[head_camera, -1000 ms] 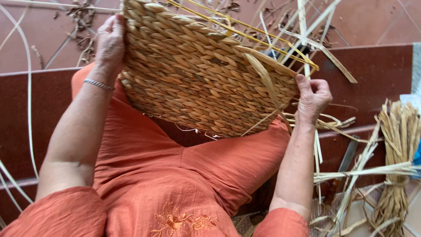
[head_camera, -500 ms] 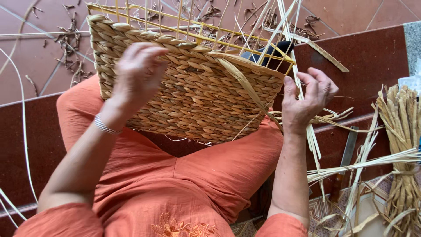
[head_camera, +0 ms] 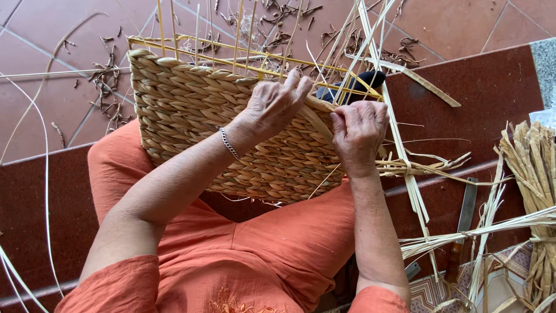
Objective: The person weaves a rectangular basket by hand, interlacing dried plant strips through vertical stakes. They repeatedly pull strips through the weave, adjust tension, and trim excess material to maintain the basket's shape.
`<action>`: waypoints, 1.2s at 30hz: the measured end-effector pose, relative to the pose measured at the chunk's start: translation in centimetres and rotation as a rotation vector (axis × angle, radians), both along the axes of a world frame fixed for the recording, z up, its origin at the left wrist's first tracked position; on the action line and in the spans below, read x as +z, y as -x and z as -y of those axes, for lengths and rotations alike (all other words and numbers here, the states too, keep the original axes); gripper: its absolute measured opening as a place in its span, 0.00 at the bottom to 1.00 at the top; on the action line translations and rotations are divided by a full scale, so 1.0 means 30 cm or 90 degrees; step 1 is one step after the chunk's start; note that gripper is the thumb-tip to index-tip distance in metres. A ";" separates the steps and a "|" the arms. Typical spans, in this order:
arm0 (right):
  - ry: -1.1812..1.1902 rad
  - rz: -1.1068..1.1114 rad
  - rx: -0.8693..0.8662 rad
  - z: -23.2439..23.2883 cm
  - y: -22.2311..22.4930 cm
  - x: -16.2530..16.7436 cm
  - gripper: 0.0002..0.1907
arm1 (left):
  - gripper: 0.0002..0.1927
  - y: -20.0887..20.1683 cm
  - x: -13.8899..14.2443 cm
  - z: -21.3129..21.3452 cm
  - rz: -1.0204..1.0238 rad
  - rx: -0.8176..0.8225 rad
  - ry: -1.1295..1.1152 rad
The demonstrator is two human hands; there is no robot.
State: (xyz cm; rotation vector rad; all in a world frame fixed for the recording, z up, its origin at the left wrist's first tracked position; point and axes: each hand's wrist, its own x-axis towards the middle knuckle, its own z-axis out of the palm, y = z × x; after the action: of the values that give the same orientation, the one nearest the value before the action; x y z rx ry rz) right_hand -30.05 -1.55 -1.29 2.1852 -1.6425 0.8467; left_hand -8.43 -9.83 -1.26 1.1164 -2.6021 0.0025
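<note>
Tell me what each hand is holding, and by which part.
Both hands grip the woven basket at its unfinished top edge: the left hand over the rim, the right hand pinching a flat weaving strand beside it.

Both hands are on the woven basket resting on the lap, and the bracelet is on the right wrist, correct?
Not quite: the head view shows the bracelet on the left wrist. Both the left hand and right hand are on the woven basket on the lap.
</note>
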 end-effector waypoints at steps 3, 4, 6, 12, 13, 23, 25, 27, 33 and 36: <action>-0.026 0.033 0.039 -0.031 0.009 -0.044 0.11 | 0.13 -0.013 -0.011 -0.004 -0.090 -0.017 -0.007; -0.039 0.047 0.055 -0.033 0.011 -0.055 0.10 | 0.12 -0.025 -0.014 -0.002 -0.146 -0.011 -0.014; -0.082 0.099 0.053 -0.040 0.014 -0.066 0.09 | 0.10 -0.040 -0.019 -0.007 -0.173 -0.009 -0.027; -0.136 0.118 0.003 -0.039 0.024 -0.007 0.09 | 0.13 -0.036 -0.033 -0.019 -0.208 0.017 -0.097; -0.139 0.114 -0.002 -0.041 0.020 0.005 0.09 | 0.08 -0.034 -0.038 -0.015 -0.265 0.031 -0.161; -0.121 0.128 0.028 -0.024 -0.021 0.030 0.07 | 0.08 -0.013 -0.038 0.086 -0.282 0.039 -0.262; -0.163 0.164 -0.010 -0.023 -0.012 0.029 0.08 | 0.09 0.000 -0.036 0.080 -0.248 0.034 -0.236; -0.168 0.180 -0.007 -0.034 0.001 0.026 0.09 | 0.11 0.003 -0.041 0.067 -0.286 0.016 -0.177; -0.155 0.122 -0.047 -0.046 0.040 -0.002 0.10 | 0.21 0.002 -0.068 0.050 -0.339 0.047 -0.159; -0.015 -0.010 -0.043 -0.052 0.038 -0.018 0.12 | 0.27 0.029 -0.069 0.054 -0.235 0.063 -0.132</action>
State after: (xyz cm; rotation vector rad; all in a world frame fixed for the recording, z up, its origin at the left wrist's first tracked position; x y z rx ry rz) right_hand -31.18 0.02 -1.83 2.1343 -1.7165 0.7928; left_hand -9.29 -11.46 -3.31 1.1850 -2.2536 -0.4204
